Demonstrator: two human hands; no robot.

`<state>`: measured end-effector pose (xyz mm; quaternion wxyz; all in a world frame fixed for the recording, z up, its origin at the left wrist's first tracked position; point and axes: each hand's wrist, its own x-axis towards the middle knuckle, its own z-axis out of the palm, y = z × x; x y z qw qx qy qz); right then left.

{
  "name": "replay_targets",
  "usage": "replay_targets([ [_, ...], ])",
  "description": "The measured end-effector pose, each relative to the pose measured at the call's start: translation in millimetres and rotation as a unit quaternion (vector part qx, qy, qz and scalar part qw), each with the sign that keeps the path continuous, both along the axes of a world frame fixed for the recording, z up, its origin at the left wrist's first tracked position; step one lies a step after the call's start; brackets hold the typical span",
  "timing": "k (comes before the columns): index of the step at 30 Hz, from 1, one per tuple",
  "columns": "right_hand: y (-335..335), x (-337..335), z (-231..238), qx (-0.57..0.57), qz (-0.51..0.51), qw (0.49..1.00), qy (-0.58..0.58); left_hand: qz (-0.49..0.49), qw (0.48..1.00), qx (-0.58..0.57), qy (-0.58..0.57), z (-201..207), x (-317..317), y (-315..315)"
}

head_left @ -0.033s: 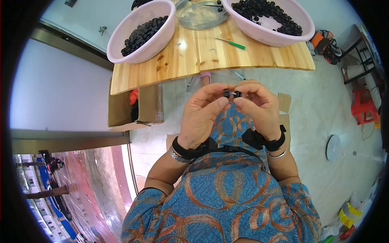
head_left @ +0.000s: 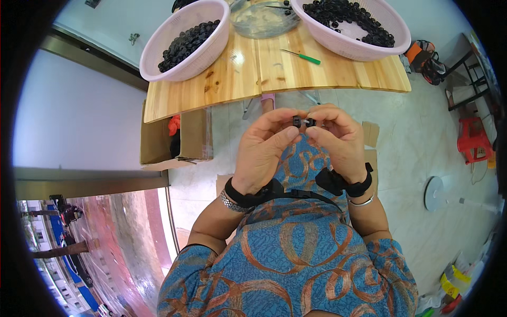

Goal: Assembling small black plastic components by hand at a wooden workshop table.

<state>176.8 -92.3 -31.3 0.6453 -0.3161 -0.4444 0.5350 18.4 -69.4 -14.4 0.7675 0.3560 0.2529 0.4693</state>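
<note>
In front of my chest, short of the table's near edge, both hands meet with their fingertips almost touching. My left hand [head_left: 265, 138] pinches a small black plastic piece [head_left: 297, 122] between thumb and fingers. Facing it, my right hand [head_left: 336, 132] pinches a second small black piece [head_left: 310, 122]. A short pale pin or stem shows between the two pieces; I cannot tell which one it belongs to. On the wooden table [head_left: 248, 79] beyond lies a thin screwdriver-like tool with a green handle [head_left: 309, 59].
A pink basket [head_left: 222, 39] heaped with small black pieces stands at the table's left, another pink basket [head_left: 364, 52] at its right. Between them is a clear round tray [head_left: 264, 29]. An open cardboard box [head_left: 195, 137] sits below left; a red stool [head_left: 473, 140] stands far right.
</note>
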Motion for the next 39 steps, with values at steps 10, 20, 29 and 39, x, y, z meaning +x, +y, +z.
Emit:
replay_targets([
  [10,0.2,-3.8,7.7,0.091,-0.098,0.976,-0.17,-0.01,1.0,0.016,-0.009,-7.3,-2.1,3.0],
  [20,-4.6,-9.4,18.7,0.127,-0.144,0.945,-0.264,-0.008,1.0,0.022,-0.012,-9.7,-3.0,1.8],
  [29,-5.6,-8.1,28.4,0.092,-0.151,0.927,-0.329,-0.007,1.0,0.002,-0.02,-11.8,-2.0,1.6],
  [39,-3.3,-2.9,28.0,0.09,-0.152,0.921,-0.347,-0.008,0.997,-0.057,-0.054,-14.4,3.5,4.5],
])
